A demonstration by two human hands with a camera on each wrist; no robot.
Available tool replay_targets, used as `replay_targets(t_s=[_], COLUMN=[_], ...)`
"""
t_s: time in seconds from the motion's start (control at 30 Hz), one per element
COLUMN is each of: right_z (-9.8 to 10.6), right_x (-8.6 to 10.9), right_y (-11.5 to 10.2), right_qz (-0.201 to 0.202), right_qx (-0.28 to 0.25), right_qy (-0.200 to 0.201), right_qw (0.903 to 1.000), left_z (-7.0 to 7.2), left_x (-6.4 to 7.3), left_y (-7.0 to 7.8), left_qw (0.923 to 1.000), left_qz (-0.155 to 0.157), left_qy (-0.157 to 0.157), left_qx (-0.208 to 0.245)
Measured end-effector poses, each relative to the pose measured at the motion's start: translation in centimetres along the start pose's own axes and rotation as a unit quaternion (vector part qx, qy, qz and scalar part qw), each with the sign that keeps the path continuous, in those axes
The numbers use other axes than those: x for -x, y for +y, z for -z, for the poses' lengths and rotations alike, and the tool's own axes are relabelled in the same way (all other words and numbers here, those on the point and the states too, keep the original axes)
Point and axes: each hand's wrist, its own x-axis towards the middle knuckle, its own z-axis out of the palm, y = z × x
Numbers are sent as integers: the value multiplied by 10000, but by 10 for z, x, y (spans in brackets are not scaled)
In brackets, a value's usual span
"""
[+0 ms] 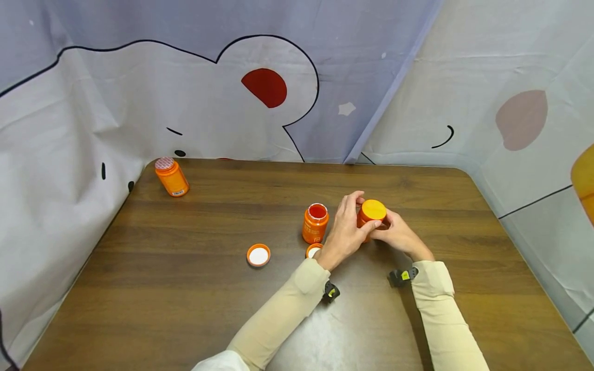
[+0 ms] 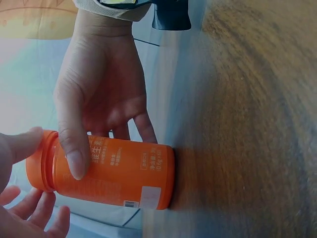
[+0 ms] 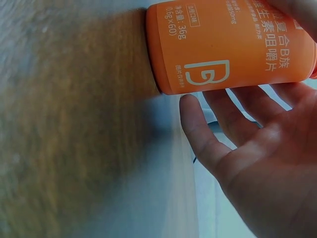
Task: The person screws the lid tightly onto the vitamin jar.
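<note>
Both hands are on an orange supplement bottle [image 2: 119, 173] with an orange screw lid [image 1: 373, 208], which stands upright, its base at the tabletop. My left hand [image 1: 344, 229] grips the lid, thumb on the near side and fingers on the far side. Lower down, my right hand [image 1: 401, 238] holds the body between thumb and fingers; white printing shows on it in the right wrist view. Just left of my left hand stands an uncapped orange bottle [image 1: 315, 226], its mouth showing red inside. In front of it lies a lid [image 1: 313, 251], white lining up, partly hidden by the left hand.
A second loose lid [image 1: 258, 255] lies lining up, left of the uncapped bottle. At the far left corner of the brown wooden table [image 1: 185, 304] stands another lidless bottle [image 1: 172, 179] with a patterned seal over its mouth. A printed cloth [image 1: 185, 98] hangs behind.
</note>
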Motion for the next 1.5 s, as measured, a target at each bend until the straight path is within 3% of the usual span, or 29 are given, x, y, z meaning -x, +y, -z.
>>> replay_targets(t_s=[0.3, 0.47, 0.6, 0.73, 0.93, 1.07, 1.2, 1.5], right_z=[-3, -5, -3, -2, -1, -1, -1, 0], right_x=[1, 3, 0, -1, -2, -2, -2, -2], right_y=[-7, -20, -6, 1, 3, 1, -1, 1], right_qz=[-81, -100, -85, 29, 294, 295, 141, 22], right_qx=[10, 145, 106, 76, 100, 93, 102, 154], right_qy=[41, 23, 34, -20, -57, -67, -53, -25], right_qw=[10000, 9998, 9999, 10000, 9995, 9995, 9998, 9999], left_z=[1, 5, 7, 7, 5, 3, 2, 1], left_x=[1, 0, 0, 0, 1, 2, 2, 1], left_y=[-4, -6, -8, -9, -6, -1, 3, 3], left_qw=[9993, 9974, 9946, 9935, 9958, 9982, 9987, 9996], left_qz=[-225, -344, -392, -340, -247, -97, 8, -51], left_qy=[-294, -639, -959, -1080, -850, -315, 133, -117], left_qx=[62, 22, -42, -112, -229, -503, -497, -264])
